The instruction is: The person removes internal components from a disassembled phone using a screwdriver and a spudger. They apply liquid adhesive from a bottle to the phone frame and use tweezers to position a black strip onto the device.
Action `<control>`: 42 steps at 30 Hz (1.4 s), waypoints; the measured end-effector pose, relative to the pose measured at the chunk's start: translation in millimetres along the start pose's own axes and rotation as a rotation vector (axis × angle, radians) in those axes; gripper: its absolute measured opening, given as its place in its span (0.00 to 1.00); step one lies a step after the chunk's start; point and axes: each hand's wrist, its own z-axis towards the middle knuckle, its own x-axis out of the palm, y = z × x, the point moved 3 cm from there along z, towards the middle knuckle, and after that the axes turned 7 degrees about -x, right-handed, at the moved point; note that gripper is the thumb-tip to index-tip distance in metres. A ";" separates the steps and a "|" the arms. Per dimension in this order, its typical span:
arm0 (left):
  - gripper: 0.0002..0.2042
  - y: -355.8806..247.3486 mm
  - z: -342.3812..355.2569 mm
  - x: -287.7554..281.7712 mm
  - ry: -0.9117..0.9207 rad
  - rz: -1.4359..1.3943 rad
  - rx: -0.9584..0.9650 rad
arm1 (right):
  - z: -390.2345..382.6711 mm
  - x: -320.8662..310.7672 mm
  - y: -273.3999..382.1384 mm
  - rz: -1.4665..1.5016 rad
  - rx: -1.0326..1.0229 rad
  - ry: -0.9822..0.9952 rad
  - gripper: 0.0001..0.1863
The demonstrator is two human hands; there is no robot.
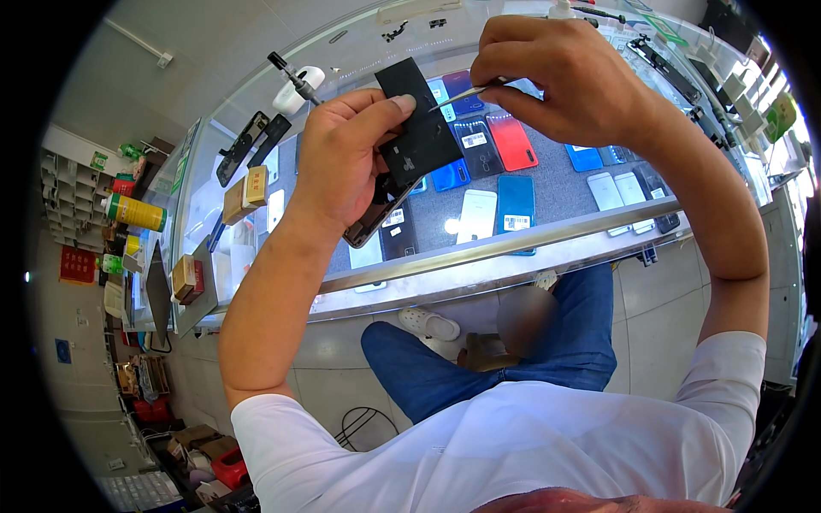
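Observation:
My left hand (342,145) is closed on a black L-shaped phone battery (425,152), pinched under the thumb and held up over the glass counter. Just below the battery, in the same grip, is an opened phone body (375,221) with a shiny edge; most of it is hidden by the hand and battery. My right hand (569,73) pinches a pair of metal tweezers (462,97). Their tip points left and reaches the battery's surface near its inner corner; I cannot tell whether it grips anything there.
Under the glass of the counter (547,227) lie several phones, including a red phone (512,142). On top at the left are a screwdriver (293,79), a white oval case (301,90), dark phone parts (244,147) and a small cardboard box (245,196). A yellow can (137,212) stands beyond.

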 end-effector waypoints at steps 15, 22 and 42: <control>0.08 1.1 1.4 -2.4 0.020 -0.012 0.019 | 5.8 -7.6 3.3 -0.048 -0.048 0.009 0.06; 0.08 1.3 -0.1 -1.0 0.008 -0.016 0.008 | 6.4 -7.6 6.5 -0.084 -0.050 0.021 0.06; 0.08 -0.5 0.7 -7.0 0.028 -0.002 0.035 | 11.5 -19.8 8.1 0.098 0.033 0.067 0.06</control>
